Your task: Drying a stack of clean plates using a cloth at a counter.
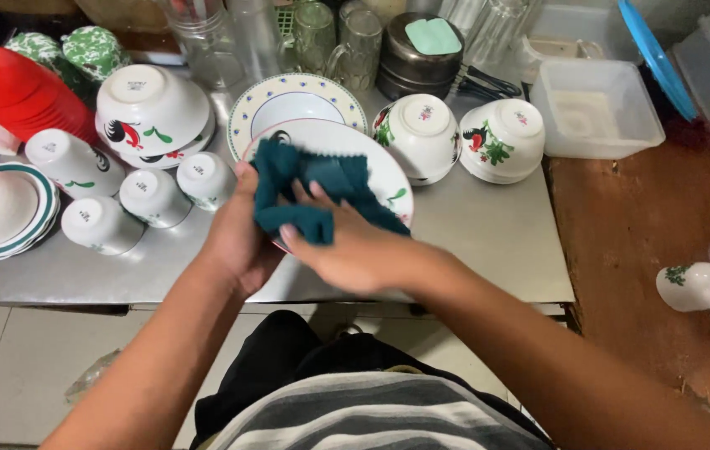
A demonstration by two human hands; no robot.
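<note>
— Steel counter (488, 242) crowded with upturned bowls. Left hand (242, 237) grips the white painted plate (372, 162) by its near rim?
— Yes; right hand (351, 250) presses the dark teal cloth (305, 187) onto it. I'd wipe outward, gripping firmly.

Two white round ceramic plates are showing: one with a rooster print (372, 158) and one with a dotted rim (292, 96). Four small white upturned cups (155, 196) are standing together at the left. Two upturned white rooster-print bowls (501, 137) are sitting at the right, and one dark teal cloth (313, 192) is lying over the plate.
</note>
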